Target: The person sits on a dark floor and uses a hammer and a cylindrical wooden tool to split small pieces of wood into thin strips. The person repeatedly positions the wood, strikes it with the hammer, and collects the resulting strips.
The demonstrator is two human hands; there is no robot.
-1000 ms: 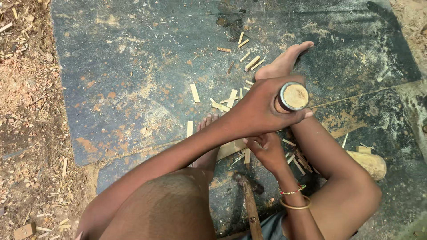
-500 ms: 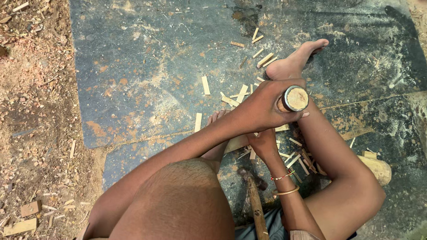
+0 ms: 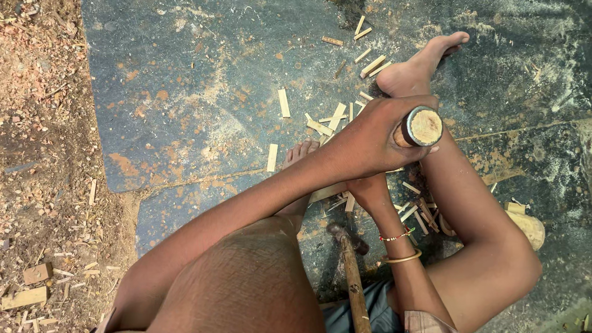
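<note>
Stood on end right of centre, a round wooden billet [image 3: 425, 125], cut face turned up toward the camera. Gripped near the top by the left hand [image 3: 370, 139], fingers clenched right around it, likely to hold it plumb over the work below. Tucked underneath, the right hand [image 3: 370, 188], bangles [image 3: 401, 256] at the wrist; could not tell whether closed on anything, being half hidden. Braced on either side by bare feet, one foot [image 3: 413, 71] stretched far, one set of toes [image 3: 302, 151] just left. Scattered around on the dark sheet [image 3: 185, 74], pale wood splints [image 3: 283, 102]. Lay near, within easy reach, a wooden-handled tool [image 3: 353, 283]. Showed at far left, bare earth [image 3: 43, 154] strewn with chips.
</note>
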